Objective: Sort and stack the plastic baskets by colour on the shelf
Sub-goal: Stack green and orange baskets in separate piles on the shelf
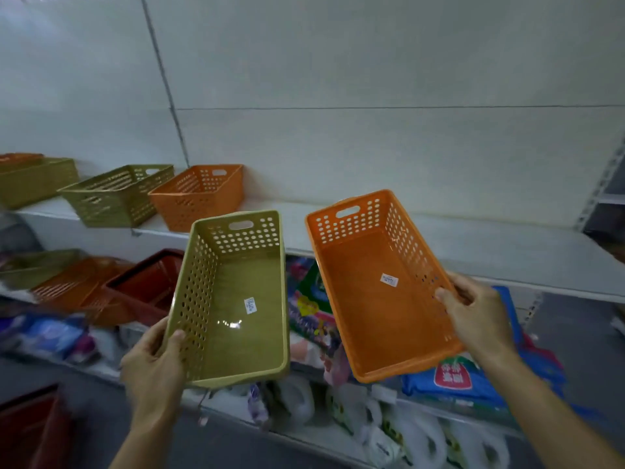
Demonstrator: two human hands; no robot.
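Each held basket has a small white sticker on its floor, but the print on both is too small to read. A blue packet [453, 380] on the lower shelf carries a red patch with white characters, too blurred to make out.

The left hand [154, 365] grips the near left wall of a green basket [236, 299], thumb inside over the holes, fingers wrapped round the outside. The right hand [477, 316] pinches the right wall of an orange basket [382, 292], thumb inside, fingers behind. Both baskets are held in the air, near side of the white shelf [439, 245], side by side but apart. Their long axes run near to far, open tops tilted towards the person, handle slots at the far ends.

On the shelf to the far left stand an orange shelf basket [199, 194], an olive shelf basket [118, 194] just beside it, and another olive one [33, 181] at the left edge. Lower left lie more baskets, among them a dark red crate [145, 286]. Wrapped goods crowd the shelves below the hands.
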